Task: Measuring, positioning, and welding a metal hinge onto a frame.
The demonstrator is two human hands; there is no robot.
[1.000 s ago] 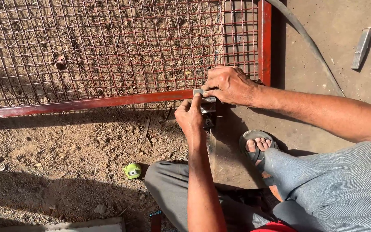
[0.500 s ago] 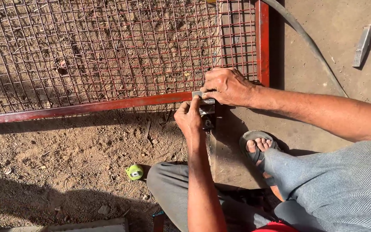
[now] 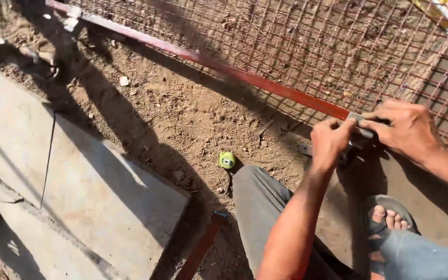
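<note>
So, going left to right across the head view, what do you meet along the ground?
Concrete slab → small green tape measure → left hand → right hand on the red frame bar.

We are in an outdoor metalworking yard, a rough open-air workshop on bare ground. A red-painted steel frame (image 3: 245, 78) filled with wire mesh (image 3: 307, 36) lies flat on sandy, stony dirt (image 3: 182, 119) in hard sunlight. A concrete slab (image 3: 79, 176) sits beside it (cracked and dusty), and a small green tape measure (image 3: 227, 159) lies on the soil.
</note>
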